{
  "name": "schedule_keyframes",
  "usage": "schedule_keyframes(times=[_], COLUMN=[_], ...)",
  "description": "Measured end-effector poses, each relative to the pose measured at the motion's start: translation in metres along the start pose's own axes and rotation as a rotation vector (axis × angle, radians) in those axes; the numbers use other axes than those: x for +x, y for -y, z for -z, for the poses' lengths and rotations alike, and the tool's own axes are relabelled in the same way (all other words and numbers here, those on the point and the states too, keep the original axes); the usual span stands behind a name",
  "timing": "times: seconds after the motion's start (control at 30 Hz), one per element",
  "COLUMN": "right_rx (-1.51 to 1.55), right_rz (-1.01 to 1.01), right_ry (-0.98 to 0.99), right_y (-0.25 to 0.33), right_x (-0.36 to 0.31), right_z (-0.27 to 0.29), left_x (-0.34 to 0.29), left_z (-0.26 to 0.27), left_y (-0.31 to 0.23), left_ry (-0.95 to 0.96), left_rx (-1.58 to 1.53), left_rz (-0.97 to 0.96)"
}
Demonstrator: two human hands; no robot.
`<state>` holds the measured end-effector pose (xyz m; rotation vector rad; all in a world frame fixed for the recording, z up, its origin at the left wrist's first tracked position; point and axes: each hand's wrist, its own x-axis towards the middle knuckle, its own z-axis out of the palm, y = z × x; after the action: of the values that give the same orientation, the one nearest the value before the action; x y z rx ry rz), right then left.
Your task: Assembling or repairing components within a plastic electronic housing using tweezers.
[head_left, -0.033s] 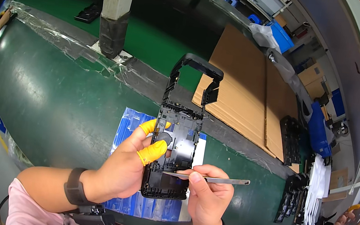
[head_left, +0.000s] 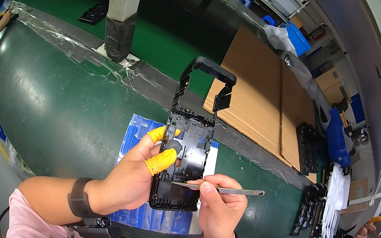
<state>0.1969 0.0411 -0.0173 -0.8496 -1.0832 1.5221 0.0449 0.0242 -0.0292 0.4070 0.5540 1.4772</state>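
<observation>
My left hand (head_left: 128, 178) grips the left side of a black plastic housing frame (head_left: 197, 157), held upright with an open loop at its far end. Yellow finger cots cover two of its fingertips, and the thumb presses by a round dark part (head_left: 174, 146) on the frame. My right hand (head_left: 219, 209) is closed on metal tweezers (head_left: 244, 191). Their tip reaches over the lower part of the frame, where I cannot make out whether it pinches anything. Beneath the frame lies a blue sheet in clear plastic (head_left: 136, 133).
A large flat cardboard sheet (head_left: 254, 89) covers the right of the green table (head_left: 55, 103). More black frames (head_left: 307, 210) stand at its right edge, near another person's hand (head_left: 361, 234). A post (head_left: 123, 10) rises beyond a taped ledge, beside a dark part (head_left: 94, 13).
</observation>
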Motion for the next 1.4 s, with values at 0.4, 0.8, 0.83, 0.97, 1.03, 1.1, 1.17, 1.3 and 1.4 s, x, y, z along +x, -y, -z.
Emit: schedule_keyframes(times=[0.4,0.8,0.83,0.97,1.03,1.1,1.17,1.3,1.4], right_rx=[-0.021,-0.16,-0.16,-0.164,-0.163,-0.146,-0.15,-0.142,-0.181], right_rz=[0.019,-0.073,-0.071,-0.082,-0.075,-0.093,-0.096,-0.097,-0.114], right_ry=[0.055,-0.067,-0.07,-0.065,-0.076,-0.038,-0.041,-0.03,-0.032], right_y=[-0.006,-0.027,-0.027,-0.034,-0.035,-0.036,-0.036,-0.037,-0.037], right_x=[-0.001,0.025,0.026,0.025,0.025,0.026,0.026,0.026,0.027], right_z=[0.009,0.019,0.019,0.019,0.023,0.026,0.025,0.028,0.026], left_x=[-0.004,0.013,0.014,0.015,0.017,0.017,0.017,0.018,0.018], left_z=[0.003,0.005,0.003,0.01,0.013,0.016,0.015,0.016,0.015], left_y=[0.0,-0.054,-0.054,-0.055,-0.054,-0.052,-0.051,-0.051,-0.05], left_ry=[0.059,-0.007,-0.033,-0.161,-0.17,-0.18,-0.185,-0.213,-0.223], left_rx=[0.161,0.127,0.106,-0.012,-0.008,0.001,-0.004,0.02,0.031], left_rz=[-0.044,-0.52,-0.537,-0.531,-0.52,-0.499,-0.49,-0.498,-0.491])
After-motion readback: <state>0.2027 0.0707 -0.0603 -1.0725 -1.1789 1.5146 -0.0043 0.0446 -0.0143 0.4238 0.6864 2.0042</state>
